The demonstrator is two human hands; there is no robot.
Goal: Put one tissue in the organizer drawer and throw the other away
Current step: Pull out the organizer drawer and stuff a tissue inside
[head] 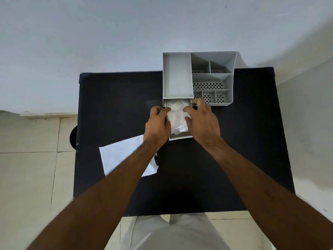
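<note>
Dark matte table [216, 159] against a pale wall, grey plastic organizer [177, 76] with its drawer [180, 137] pulled out, left hand [158, 125] and right hand [203, 123] pressing a crumpled white tissue [177, 118] into it, fingers curled on it, flat tissue [119, 156] lying near the left edge.

One tissue [177, 118] in drawer [180, 137]; other tissue [122, 156] lies left.

Bare forearms, no sleeves; light grey-white garment [173, 235] on body.
</note>
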